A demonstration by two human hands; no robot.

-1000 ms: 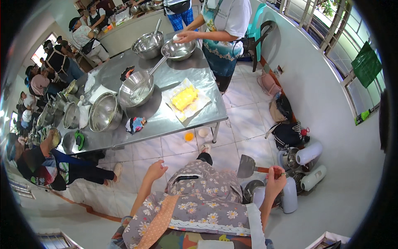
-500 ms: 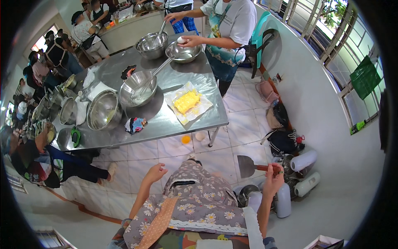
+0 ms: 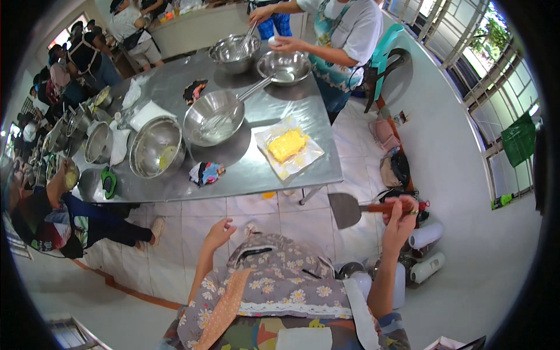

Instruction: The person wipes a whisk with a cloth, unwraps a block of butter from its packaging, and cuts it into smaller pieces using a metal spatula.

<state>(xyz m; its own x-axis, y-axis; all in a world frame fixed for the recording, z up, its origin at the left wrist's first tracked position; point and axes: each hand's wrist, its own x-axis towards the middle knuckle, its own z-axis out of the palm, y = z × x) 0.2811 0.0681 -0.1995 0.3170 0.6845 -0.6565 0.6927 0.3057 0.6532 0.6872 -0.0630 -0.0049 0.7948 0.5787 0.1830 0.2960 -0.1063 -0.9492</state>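
Observation:
My right hand point(image 3: 401, 220) grips the reddish wooden handle of a flat metal spatula point(image 3: 345, 209), its blade held level just off the near right corner of the steel table point(image 3: 256, 169). My left hand point(image 3: 220, 232) hangs in front of my flowered apron point(image 3: 274, 286), fingers loosely curled, holding nothing. On the table nearest the spatula lies a yellow block point(image 3: 286, 145) on white paper point(image 3: 303, 164).
The table carries several steel bowls, one with a whisk point(image 3: 214, 118), another with yellow liquid point(image 3: 156, 147), and a crumpled coloured cloth point(image 3: 205, 172). A person in an apron point(image 3: 338, 41) works two bowls at the far end. More people crowd the left. White rolls point(image 3: 426, 251) lie by the wall.
The view has come nearer to the table. My right hand has carried the spatula up and forward towards the table's corner. The person at the far end keeps stirring.

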